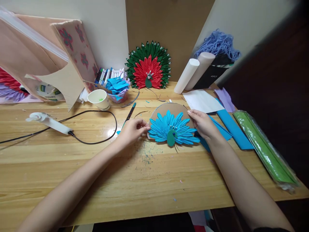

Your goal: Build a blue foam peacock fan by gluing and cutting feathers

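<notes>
A paper peacock (163, 130) with blue crepe-paper feathers and a dark green body lies in front of me on a half-round cardboard backing (166, 109). The cardboard shows bare above the feathers. My left hand (135, 129) pinches the left edge of the piece, thumb and fingers closed. At the upper right edge, my right hand (201, 122) grips the cardboard between thumb and fingers. A dark marker (130, 112) lies just beyond my left hand. Blue crepe paper (233, 129) lies right of my right hand.
A finished red and green peacock (148, 67) leans at the back. On the left are a glue gun (51, 123) with a looping cable and a paper cup (99, 99). White rolls (187, 75) and a green plastic-wrapped pack (264, 148) stand and lie right. Scraps dot the table.
</notes>
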Demonstrator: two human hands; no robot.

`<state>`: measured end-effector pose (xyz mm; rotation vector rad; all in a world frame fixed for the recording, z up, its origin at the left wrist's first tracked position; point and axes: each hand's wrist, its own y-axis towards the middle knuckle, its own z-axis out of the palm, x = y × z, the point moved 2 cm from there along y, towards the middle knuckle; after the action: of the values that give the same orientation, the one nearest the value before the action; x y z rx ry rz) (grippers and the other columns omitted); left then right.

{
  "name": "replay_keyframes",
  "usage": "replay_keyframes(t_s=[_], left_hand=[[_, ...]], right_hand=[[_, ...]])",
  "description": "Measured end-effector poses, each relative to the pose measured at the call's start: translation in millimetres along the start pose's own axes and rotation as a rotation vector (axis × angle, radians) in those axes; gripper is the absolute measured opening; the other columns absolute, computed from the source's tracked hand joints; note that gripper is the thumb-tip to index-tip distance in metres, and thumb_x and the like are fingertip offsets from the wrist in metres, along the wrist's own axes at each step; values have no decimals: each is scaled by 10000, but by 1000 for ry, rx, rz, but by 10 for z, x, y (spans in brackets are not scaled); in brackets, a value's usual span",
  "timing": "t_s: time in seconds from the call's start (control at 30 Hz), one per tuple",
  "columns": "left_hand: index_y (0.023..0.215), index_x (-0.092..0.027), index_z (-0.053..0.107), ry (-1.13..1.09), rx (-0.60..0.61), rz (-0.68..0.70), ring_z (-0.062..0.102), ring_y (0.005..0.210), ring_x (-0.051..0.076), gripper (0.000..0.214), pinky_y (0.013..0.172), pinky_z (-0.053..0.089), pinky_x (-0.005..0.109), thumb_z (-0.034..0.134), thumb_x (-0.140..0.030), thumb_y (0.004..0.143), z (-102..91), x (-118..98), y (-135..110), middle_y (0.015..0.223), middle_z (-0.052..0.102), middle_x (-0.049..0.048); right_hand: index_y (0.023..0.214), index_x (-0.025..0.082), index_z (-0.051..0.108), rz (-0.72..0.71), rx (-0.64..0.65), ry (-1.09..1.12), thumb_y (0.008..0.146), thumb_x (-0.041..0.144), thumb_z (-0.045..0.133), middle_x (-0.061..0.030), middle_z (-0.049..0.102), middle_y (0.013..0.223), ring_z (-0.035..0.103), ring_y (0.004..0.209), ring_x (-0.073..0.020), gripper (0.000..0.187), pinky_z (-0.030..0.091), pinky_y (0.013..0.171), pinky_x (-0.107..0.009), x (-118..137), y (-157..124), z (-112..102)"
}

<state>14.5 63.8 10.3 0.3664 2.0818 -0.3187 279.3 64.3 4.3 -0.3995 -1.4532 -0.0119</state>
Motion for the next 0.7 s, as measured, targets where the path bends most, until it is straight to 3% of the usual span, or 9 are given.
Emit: replay_keyframes(t_s=[0.2,0.5,0.6,0.7], left_hand=[[766,-154,662,71,-13,52,541,567,106,145,534,390,221,601,-286,765,14,-42,-29,709,671,27],[823,-160,644,66,-62,94,550,645,115,164,589,416,236,600,-309,770,24,-37,-41,779,660,33],[916,-147,582,-55,-138,34,585,742,132,285,638,457,250,636,-365,741,39,-6,-34,925,639,71],[991,-122,529,-286,-84,-109,610,766,142,369,654,496,269,653,-356,733,89,16,-23,968,625,110]], right_hand=[[654,199,594,-71,-22,-56,627,276,695,59,535,490,526,485,-109,129,469,501,-216,22,-15,-8],[683,213,610,-79,-18,-6,620,295,711,29,635,595,593,572,-143,145,498,571,-247,-13,-8,-44],[693,218,612,-89,-17,-5,624,313,706,11,665,647,629,637,-173,151,514,616,-276,-10,-14,-51],[709,222,610,-108,-1,-22,649,338,689,7,665,651,636,644,-181,152,517,623,-288,-6,-25,-52]])
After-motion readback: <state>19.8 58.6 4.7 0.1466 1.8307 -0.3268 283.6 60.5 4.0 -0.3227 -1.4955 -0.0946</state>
